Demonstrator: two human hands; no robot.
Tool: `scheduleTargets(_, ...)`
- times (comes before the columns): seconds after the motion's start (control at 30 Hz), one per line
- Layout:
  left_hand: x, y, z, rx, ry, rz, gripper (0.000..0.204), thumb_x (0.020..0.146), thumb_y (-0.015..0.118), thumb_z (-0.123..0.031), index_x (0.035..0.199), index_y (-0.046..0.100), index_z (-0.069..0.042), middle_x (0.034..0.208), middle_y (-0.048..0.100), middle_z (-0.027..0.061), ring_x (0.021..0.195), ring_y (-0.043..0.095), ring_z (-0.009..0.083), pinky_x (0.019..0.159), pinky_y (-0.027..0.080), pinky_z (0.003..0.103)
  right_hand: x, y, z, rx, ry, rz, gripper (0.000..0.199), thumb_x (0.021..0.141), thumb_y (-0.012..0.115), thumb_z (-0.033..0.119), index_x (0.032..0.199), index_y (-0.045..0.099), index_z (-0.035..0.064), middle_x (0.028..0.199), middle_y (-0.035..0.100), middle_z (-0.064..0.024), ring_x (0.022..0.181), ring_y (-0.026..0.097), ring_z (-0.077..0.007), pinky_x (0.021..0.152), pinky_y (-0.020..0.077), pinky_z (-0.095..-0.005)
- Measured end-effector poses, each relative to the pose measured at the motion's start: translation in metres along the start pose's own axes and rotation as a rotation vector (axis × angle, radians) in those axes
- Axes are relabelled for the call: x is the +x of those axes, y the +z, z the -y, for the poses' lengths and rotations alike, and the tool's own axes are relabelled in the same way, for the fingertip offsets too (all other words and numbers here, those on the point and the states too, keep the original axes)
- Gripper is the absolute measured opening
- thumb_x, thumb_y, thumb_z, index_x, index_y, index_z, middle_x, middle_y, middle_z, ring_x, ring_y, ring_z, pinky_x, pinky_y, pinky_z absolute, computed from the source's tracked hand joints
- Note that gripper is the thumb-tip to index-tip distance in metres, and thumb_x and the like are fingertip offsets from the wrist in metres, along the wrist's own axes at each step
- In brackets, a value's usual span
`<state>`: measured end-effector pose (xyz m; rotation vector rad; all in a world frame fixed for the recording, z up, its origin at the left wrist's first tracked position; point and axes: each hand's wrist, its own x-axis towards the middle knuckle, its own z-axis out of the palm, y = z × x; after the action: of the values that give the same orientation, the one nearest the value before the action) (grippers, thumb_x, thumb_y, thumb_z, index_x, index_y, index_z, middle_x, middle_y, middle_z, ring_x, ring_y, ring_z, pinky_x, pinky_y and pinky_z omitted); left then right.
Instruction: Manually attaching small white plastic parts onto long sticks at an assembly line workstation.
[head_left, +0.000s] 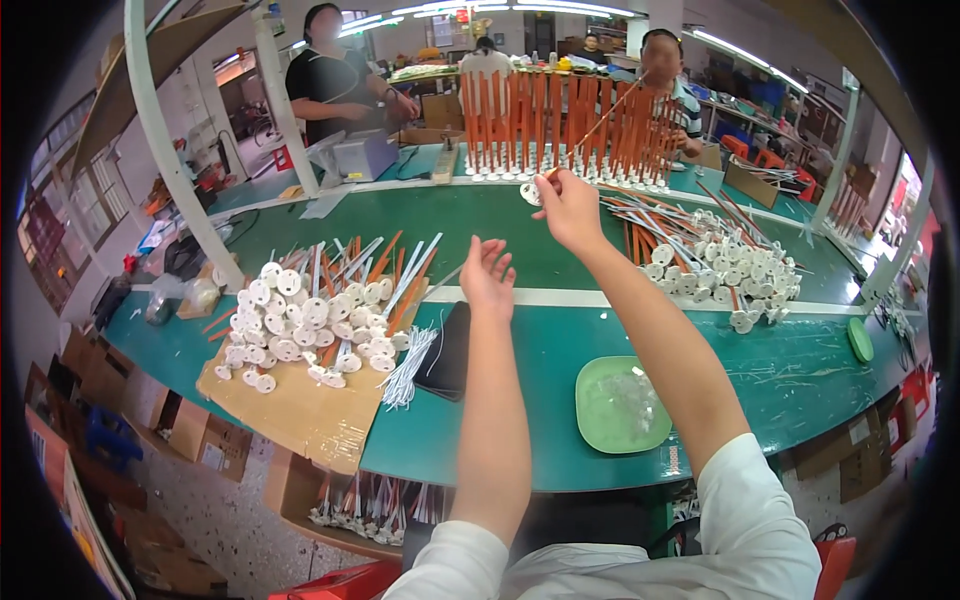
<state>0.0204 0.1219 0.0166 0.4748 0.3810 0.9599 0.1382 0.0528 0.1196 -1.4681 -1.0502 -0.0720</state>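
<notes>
My right hand [570,208] is closed in a pinch above the far side of the green table. It grips a thin orange-brown stick with a white round base [531,193]; the stick slants up and to the right. My left hand [488,272] hovers lower and to the left, fingers apart and slightly curled, with nothing visible in it. To its left, a heap of sticks with white round bases [315,312] lies on flattened cardboard [290,425]. A second heap of such sticks [715,262] lies right of my right hand. Beyond it, many orange-brown sticks [560,115] stand upright on their bases.
A bundle of white strings [410,368] lies beside a black flat item [445,352]. Nearer me, a light-green tray [590,425] holds clear plastic bits. White posts [175,140] rise from the bench. Two people [335,85] face the bench's far side. An open box of sticks sits underneath.
</notes>
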Motion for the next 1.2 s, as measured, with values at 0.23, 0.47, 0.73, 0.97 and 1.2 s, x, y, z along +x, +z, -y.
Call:
scheduleTargets(0.23,0.002,-0.006,0.011,0.047,-0.010,-0.099,0.028,0.096,0.064,-0.039,0.095,0.066,-0.011,0.095,0.068,0.0023,0.083,0.058,0.0151,0.075,0.042,0.034,0.001,-0.012,0.009,-0.097,-0.058,-0.025,0.028,0.099,0.064,0.020,0.093,0.064,-0.0073,0.074,0.067,-0.0153,0.060,0.070,-0.0219,0.053,0.0568,-0.0332)
scheduleTargets(0.47,0.008,-0.015,0.029,0.233,-0.003,-0.086,0.022,0.099,0.061,-0.031,0.092,0.066,-0.010,0.089,0.068,0.0005,0.079,0.061,0.0123,0.070,0.044,0.032,0.009,-0.017,0.006,-0.425,-0.189,0.067,0.028,0.099,0.064,0.019,0.091,0.061,-0.0079,0.073,0.066,-0.0160,0.060,0.072,-0.0241,0.051,0.0560,-0.0330)
scheduleTargets(0.73,0.007,-0.018,0.043,0.340,-0.064,0.118,0.023,0.100,0.062,-0.028,0.091,0.066,-0.008,0.086,0.069,0.0035,0.074,0.062,0.0124,0.063,0.047,0.026,0.003,-0.015,0.022,-0.322,-0.080,0.184,0.027,0.100,0.062,0.020,0.090,0.061,-0.0046,0.074,0.065,-0.0105,0.062,0.069,-0.0194,0.055,0.0574,-0.0314)
scheduleTargets(0.97,0.010,-0.022,0.042,0.179,-0.079,0.062,0.020,0.101,0.060,-0.023,0.092,0.063,-0.005,0.084,0.066,0.0061,0.074,0.063,0.0154,0.064,0.050,0.028,0.022,-0.033,0.008,0.912,0.471,0.530,0.016,0.101,0.058,0.016,0.103,0.063,0.0012,0.084,0.060,-0.0046,0.069,0.056,-0.0130,0.065,0.0552,-0.0289)
scheduleTargets(1.2,0.006,-0.019,0.044,0.208,-0.086,0.076,0.020,0.101,0.059,-0.022,0.093,0.063,-0.004,0.087,0.066,0.0067,0.078,0.063,0.0158,0.067,0.050,0.028,0.018,-0.044,0.012,0.972,0.567,0.473,0.015,0.102,0.050,0.016,0.103,0.060,0.0043,0.087,0.061,-0.0041,0.067,0.050,-0.0107,0.057,0.0476,-0.0238)
